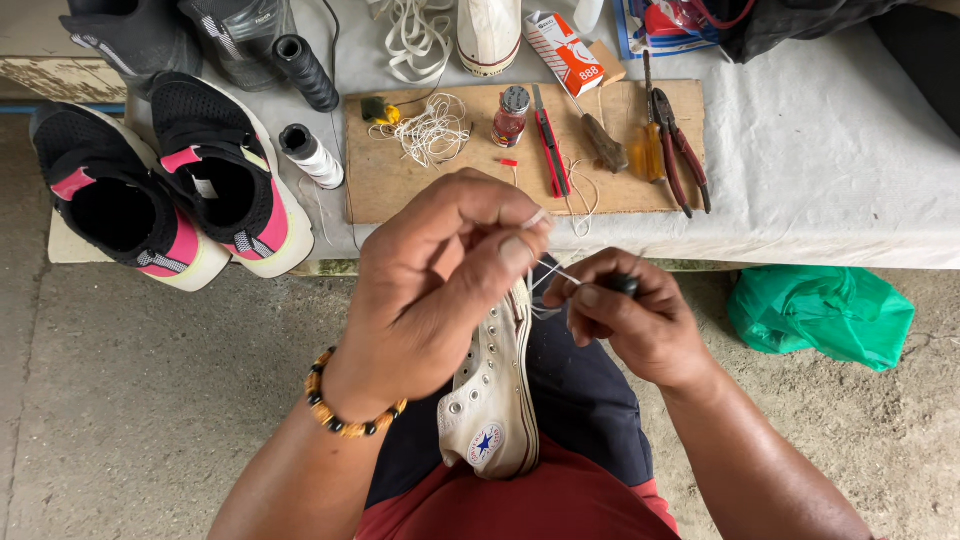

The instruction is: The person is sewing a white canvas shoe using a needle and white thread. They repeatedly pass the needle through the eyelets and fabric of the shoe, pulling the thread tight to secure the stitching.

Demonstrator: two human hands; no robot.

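A white high-top canvas shoe point(490, 400) with a blue star patch rests upright on my lap. Above its toe, my left hand point(430, 290), with a beaded bracelet at the wrist, pinches a white thread point(538, 218) between thumb and forefinger. To the right of the shoe, my right hand point(630, 320) is closed around a dark-handled sewing awl point(625, 284). Its thin metal needle point(558, 270) points left toward my left thumb, and thread runs between the two hands.
A wooden board point(390, 180) on the cloth-covered bench holds loose thread, a small bottle point(510, 115), a red cutter, a screwdriver and pliers point(680, 150). Two thread spools point(312, 155) and black-and-pink sneakers point(225, 180) sit at left. A green plastic bag point(820, 315) lies on the floor.
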